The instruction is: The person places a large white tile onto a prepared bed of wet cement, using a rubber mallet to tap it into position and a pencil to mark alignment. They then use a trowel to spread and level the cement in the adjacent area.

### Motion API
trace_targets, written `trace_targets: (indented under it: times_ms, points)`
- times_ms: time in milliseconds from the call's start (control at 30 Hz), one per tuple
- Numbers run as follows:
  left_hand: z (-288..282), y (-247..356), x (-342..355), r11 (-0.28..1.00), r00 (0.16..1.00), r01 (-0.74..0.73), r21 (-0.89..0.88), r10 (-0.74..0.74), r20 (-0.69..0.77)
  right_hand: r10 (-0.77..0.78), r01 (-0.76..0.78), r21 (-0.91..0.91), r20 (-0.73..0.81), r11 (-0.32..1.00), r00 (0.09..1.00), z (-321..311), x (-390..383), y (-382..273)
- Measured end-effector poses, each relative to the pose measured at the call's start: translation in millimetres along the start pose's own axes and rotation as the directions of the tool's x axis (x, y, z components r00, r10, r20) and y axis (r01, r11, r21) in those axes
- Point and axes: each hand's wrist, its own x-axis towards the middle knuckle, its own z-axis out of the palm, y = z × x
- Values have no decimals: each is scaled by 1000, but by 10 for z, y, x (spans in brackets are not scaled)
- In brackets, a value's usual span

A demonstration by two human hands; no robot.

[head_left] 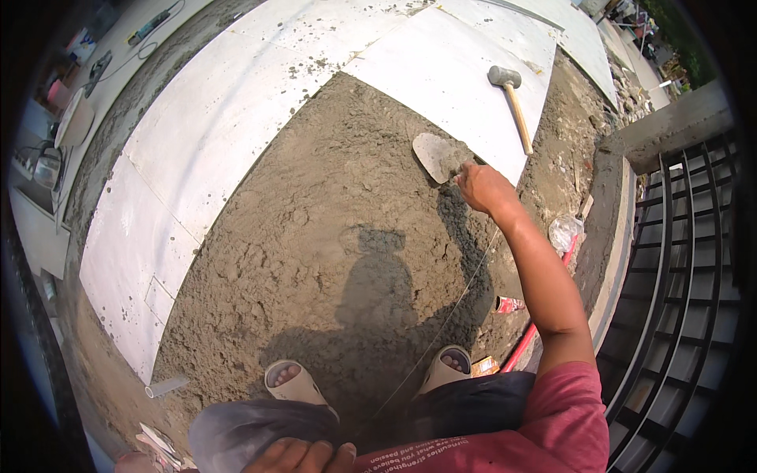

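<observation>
My right hand [482,188] is closed round the handle of a trowel [430,154], reaching out to the far right part of the mortar bed. A lump of wet mortar sits on the blade near the handle. Beneath it spreads rough grey-brown mortar [315,181], with my shadow across it. The trowel is close to the edge of a large white tile [441,71]. Low in the picture, my left hand [303,456] rests by my thigh, only its fingers showing, laid side by side with nothing visible in them.
A rubber mallet [516,110] lies on the far tile. More pale tiles [189,150], speckled with mortar, run along the left. A thin string [449,319] crosses the mortar near my sandals [296,382]. Right of it lie a red pipe [520,347], a plastic bag [564,232] and a metal grille [670,292].
</observation>
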Motion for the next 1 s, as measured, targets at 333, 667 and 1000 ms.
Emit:
trace_targets:
  times_ms: [333, 667, 1000]
  points:
    - [-9, 42, -25, 1000, 1000, 18, 23, -18, 0, 129, -179, 183, 256, 967, 958, 293, 127, 836]
    - [81, 32, -162, 998, 997, 54, 12, -53, -49, -203, 226, 353, -103, 908, 974, 564, -701, 469]
    - [110, 76, -220, 997, 994, 71, 26, -68, -91, -247, 259, -69, 144, 963, 958, 240, -467, 105]
